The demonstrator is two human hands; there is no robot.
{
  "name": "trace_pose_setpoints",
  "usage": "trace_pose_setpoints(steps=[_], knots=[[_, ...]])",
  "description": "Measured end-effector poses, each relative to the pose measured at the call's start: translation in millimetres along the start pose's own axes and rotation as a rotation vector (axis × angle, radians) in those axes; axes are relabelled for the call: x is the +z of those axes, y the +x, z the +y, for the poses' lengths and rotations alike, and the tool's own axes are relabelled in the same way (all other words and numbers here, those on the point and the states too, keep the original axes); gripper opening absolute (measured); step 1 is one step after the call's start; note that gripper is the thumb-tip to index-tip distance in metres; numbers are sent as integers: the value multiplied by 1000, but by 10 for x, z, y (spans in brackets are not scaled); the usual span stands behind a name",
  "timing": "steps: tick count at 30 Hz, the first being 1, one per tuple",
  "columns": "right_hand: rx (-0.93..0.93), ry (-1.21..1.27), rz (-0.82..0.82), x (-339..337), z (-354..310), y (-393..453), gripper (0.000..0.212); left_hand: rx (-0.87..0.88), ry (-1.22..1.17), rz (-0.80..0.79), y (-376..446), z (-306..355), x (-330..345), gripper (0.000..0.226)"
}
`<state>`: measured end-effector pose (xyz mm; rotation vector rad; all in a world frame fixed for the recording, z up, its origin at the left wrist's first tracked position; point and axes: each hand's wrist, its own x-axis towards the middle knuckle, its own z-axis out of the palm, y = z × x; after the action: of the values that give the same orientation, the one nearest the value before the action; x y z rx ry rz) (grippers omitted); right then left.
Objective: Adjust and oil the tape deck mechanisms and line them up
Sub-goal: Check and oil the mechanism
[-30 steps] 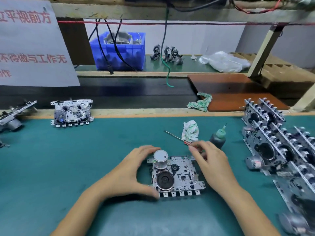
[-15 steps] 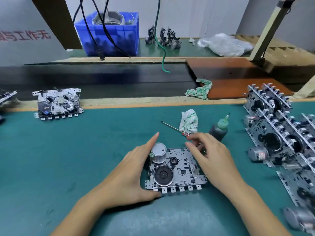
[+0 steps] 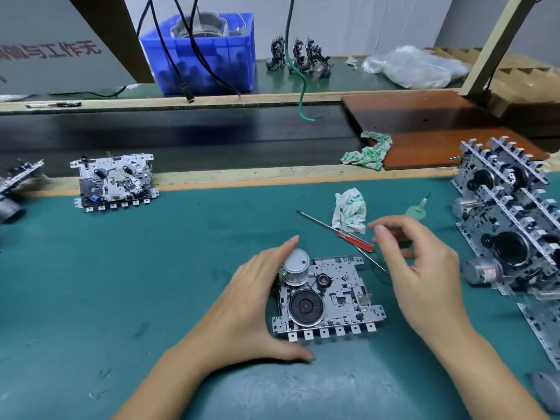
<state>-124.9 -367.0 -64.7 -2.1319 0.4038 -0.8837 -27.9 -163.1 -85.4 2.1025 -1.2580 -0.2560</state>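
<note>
Since the earlier frame our right hand (image 3: 424, 268) has lifted off the mechanism (image 3: 327, 295), fingers loosely spread, empty; our left hand (image 3: 257, 301) braces its left edge. Nearest that right hand, the screwdriver (image 3: 336, 231) lies handle-first, shaft running up-left.

Open mat (image 3: 151, 268) left; screwdriver (image 3: 339, 231), stacked mechanisms (image 3: 509, 225) crowd right.
</note>
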Motion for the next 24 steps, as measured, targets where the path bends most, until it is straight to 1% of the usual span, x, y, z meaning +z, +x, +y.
trace_pose_setpoints(steps=[2, 3, 7, 9, 10, 11, 12, 13, 14, 15, 16, 17, 19, 22, 24], knots=[[-8, -13, 20, -6, 14, 0, 25, -5, -25, 0, -1, -22, -12, 118], [-11, 4, 57, -19, 18, 4, 24, -8, -39, 4, 1, -30, -15, 117], [9, 90, 243, -88, 5, 50, 5, -3, -54, -10, -3, -49, -12, 117], [10, 128, 252, -113, -13, 66, 4, -6, -50, -8, -6, -55, -9, 116], [-2, 153, 197, -128, -22, 70, 8, -7, -48, -11, -6, -58, -8, 116], [-20, 163, 78, -144, -27, 69, 14, -6, -44, -16, -5, -61, -5, 118], [-45, 130, -103, -151, -32, 68, 25, -3, -40, -22, -4, -64, -4, 119], [-67, 51, -321, -150, -33, 61, 42, -1, -37, -25, -5, -67, 0, 121], [-79, -48, -540, -135, -27, 52, 63, 0, -37, -26, -6, -68, 4, 122], [-81, -145, -723, -114, -13, 36, 83, 2, -37, -26, -8, -68, 7, 121], [-86, -230, -847, -87, 1, 21, 99, 7, -36, -24, -9, -66, 13, 120], [-109, -304, -914, -64, 16, 4, 109, 13, -36, -21, -9, -63, 21, 119], [-162, -403, -941, -35, 37, -6, 120, 24, -39, -18, -6, -52, 28, 117], [-204, -469, -921, -52, 19, 11, 125, 26, -58, -21, -2, -45, 22, 113], [-216, -499, -927, -67, -1, 2, 125, 26, -74, -25, -6, -39, 15, 113]])
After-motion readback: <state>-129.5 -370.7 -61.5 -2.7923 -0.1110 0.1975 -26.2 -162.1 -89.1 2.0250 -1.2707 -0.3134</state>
